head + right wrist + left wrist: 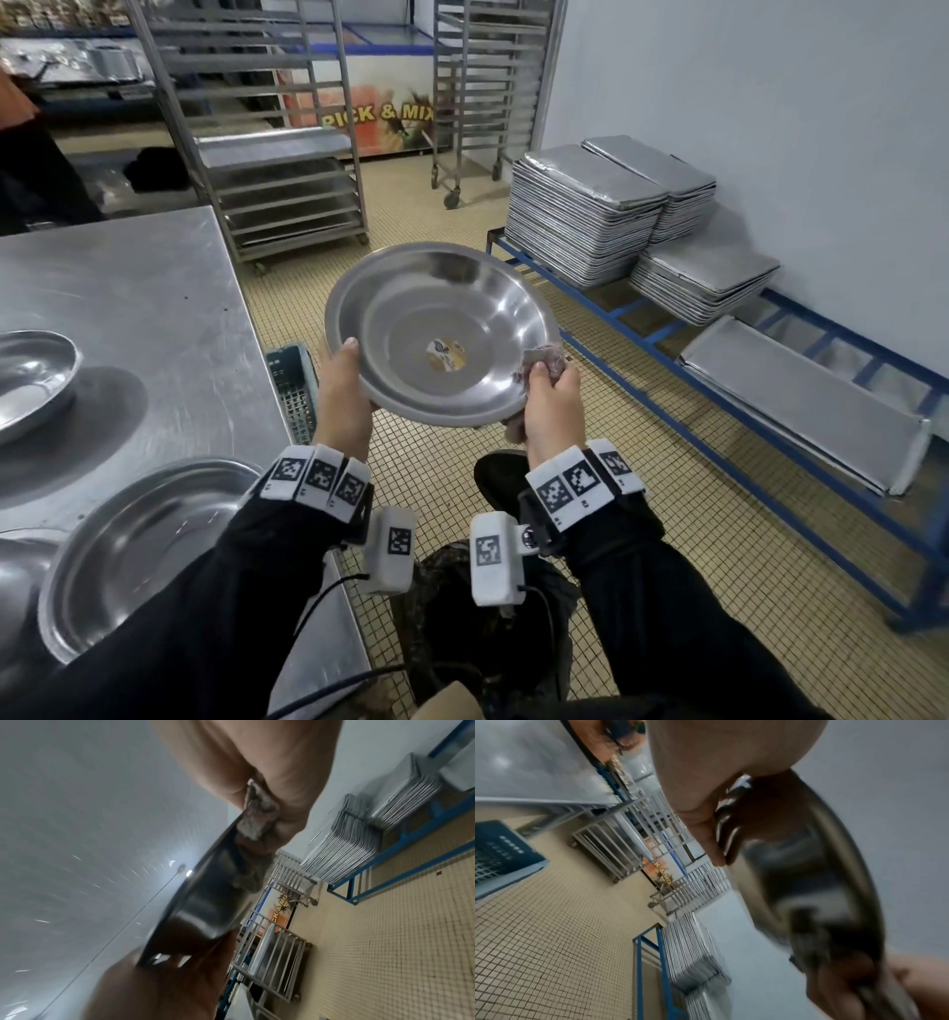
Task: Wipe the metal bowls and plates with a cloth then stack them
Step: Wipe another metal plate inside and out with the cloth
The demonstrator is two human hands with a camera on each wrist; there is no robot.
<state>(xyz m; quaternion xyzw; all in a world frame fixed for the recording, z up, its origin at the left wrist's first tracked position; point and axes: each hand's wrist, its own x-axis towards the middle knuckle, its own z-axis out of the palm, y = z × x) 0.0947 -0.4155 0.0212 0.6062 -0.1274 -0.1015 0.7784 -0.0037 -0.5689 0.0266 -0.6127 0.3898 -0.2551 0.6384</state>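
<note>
Head view: metal plate [442, 336] held in the air over the tiled floor, right of the steel table [128, 288], tilted toward the camera. Left hand [343, 395] gripping its left rim, thumb on top. Right hand [552, 406] pinching the cloth [545, 358] against the right rim. On the table, a bowl [31, 383] far left and another plate [138, 545] nearer.

Left wrist view: blurred; thumb over the rim, fingers curled beneath.

Right wrist view: cloth squeezed between thumb and fingers on the rim.

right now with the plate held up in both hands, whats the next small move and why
Probably sweep the cloth from the rim in across the plate. The right hand pinches it only at the right edge, the left hand steadies the opposite rim, and the middle with its sticker shows no cloth on it yet.
</note>
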